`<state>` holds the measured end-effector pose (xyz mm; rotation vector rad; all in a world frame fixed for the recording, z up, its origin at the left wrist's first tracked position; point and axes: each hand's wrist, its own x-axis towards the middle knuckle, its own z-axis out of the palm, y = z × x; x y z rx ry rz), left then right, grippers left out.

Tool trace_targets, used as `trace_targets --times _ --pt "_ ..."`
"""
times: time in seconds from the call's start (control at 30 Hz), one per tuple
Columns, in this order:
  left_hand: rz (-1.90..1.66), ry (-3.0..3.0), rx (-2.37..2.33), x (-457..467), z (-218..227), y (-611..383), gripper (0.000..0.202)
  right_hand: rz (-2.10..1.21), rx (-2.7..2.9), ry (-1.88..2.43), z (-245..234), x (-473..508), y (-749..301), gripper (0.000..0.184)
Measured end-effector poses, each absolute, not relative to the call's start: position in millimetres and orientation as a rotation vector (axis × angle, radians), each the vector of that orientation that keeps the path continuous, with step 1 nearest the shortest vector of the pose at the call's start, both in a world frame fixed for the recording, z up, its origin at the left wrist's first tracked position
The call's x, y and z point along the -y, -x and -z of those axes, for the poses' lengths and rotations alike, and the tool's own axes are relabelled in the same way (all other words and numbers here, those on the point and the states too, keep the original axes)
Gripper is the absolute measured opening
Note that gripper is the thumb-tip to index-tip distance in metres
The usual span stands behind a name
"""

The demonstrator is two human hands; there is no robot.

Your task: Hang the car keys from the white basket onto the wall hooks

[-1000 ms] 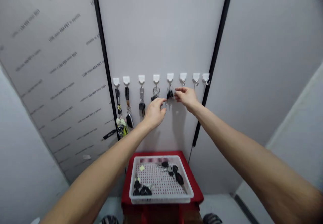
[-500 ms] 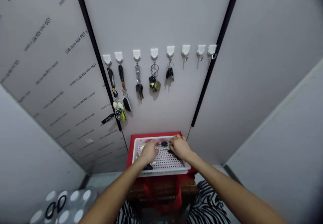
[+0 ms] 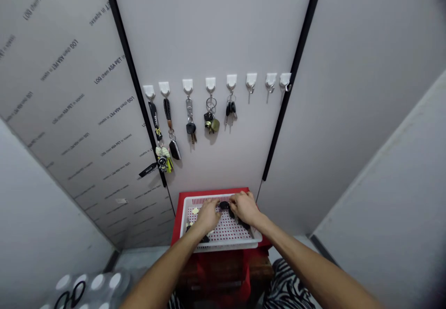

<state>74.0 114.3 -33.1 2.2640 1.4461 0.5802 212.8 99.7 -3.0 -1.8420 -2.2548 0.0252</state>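
Observation:
Over a white plastic basket with a perforated bottom, both hands are at work. My right hand is closed, its fingers pinching a bunch of keys with black heads near the back of the basket. More of that bunch, dark and partly covered by the hand, hangs or lies below the fingers. My left hand is just left of the bunch, thumb and fingers apart; whether its fingertips touch a key is hard to make out. Other dark items lie under my left wrist, mostly hidden.
The basket stands on a red bag. On the wall ahead, several white hooks run in a row; key bunches hang from the left ones, and bare hooks are at right. Shrink-wrapped bottles with a black handle stand lower left.
The view has tilted slightly, so the hooks and basket sit lower. My right hand has shifted slightly left with the keys, and the gap between the hands has narrowed.

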Motion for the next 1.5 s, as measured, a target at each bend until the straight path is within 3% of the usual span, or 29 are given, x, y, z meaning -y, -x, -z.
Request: trace_targets --times 0.23,0.43,0.6,0.87,1.07,1.2,1.33,1.5 --pt "-0.922 -1.877 -1.095 -127.9 -8.9 -88.4 0.028 -0.375 1.991 1.538 -55.9 -114.5 -226.2 0.022" --pt "-1.169 -1.791 -0.921 -146.2 -103.1 -120.3 0.025 -0.464 1.699 1.338 -151.4 -123.8 -248.0 0.016" --pt "-1.440 -1.855 -0.836 -154.1 -182.2 -140.8 0.034 -0.409 1.458 1.187 -226.1 -131.6 -259.3 0.011" --pt "-1.445 -1.939 -1.072 -152.1 -229.1 -151.7 0.040 -0.333 1.301 1.219 -262.9 -155.9 -261.4 0.006" --pt "-1.424 -1.977 -1.111 -146.3 -224.2 -146.2 0.041 -0.216 1.343 1.356 -256.0 -172.9 -264.7 0.010" --pt "-1.357 -1.997 -1.004 -133.6 -190.0 -130.3 0.040 -0.060 1.290 1.328 -232.1 -171.6 -276.2 0.021" --pt "-1.154 -2.023 -1.083 -121.3 -118.8 -89.6 0.039 -0.033 1.401 1.368 -166.7 -144.8 -275.2 0.026" --pt "-0.512 -2.206 -1.355 -103.3 -35.6 -25.1 0.036 -0.227 2.051 1.562 -62.0 -92.4 -254.2 0.022"
